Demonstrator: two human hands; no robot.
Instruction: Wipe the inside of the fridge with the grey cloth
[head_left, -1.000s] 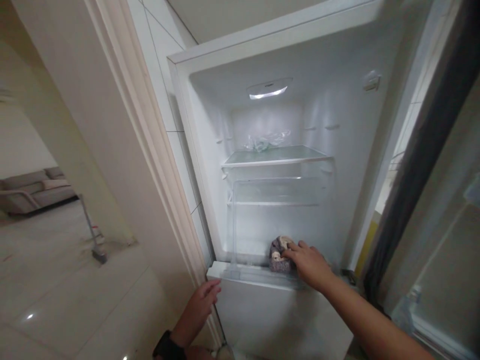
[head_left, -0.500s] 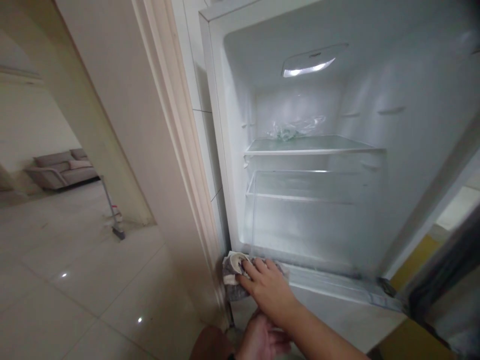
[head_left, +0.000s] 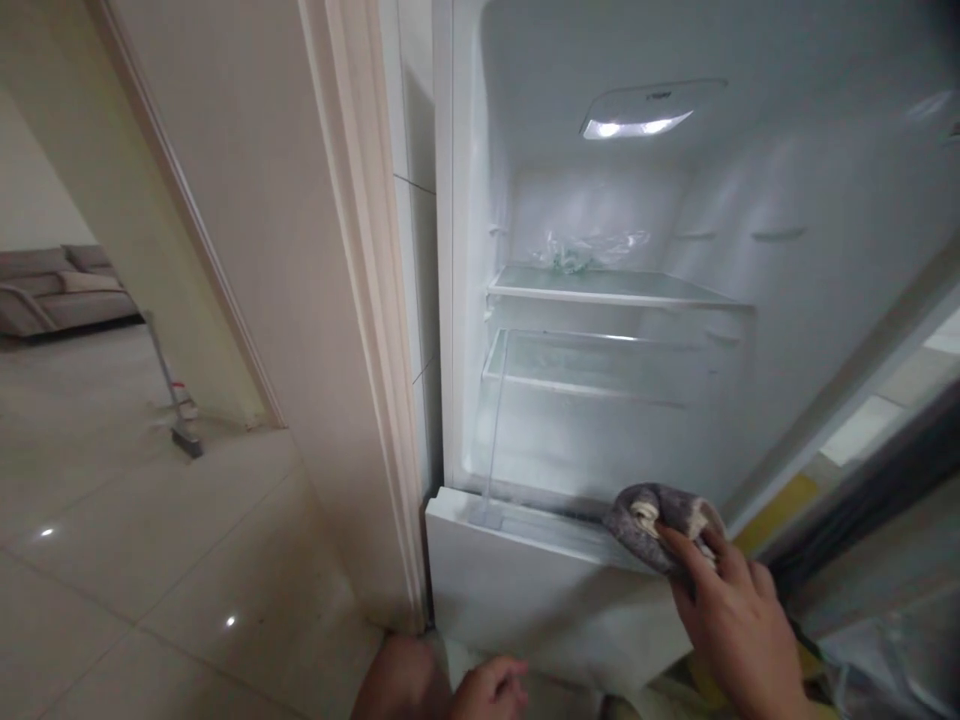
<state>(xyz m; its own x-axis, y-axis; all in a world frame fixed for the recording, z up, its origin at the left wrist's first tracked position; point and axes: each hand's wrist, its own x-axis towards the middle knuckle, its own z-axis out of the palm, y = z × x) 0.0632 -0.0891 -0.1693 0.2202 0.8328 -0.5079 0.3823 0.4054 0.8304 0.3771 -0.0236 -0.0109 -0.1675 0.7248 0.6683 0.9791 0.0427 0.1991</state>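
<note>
One crumpled patterned cloth (head_left: 669, 508) is now found toward the right end of the top edge of the white lower panel (head_left: 525, 580), shifted across from the left end, and is clamped by the fingers of the right hand (head_left: 739, 615). With the left end uncovered, much of the edge seems to be passed over by the cloth. The left hand (head_left: 491, 690) is held low and apart, fingers loosely curled; whether anything is gripped is not shown.
</note>
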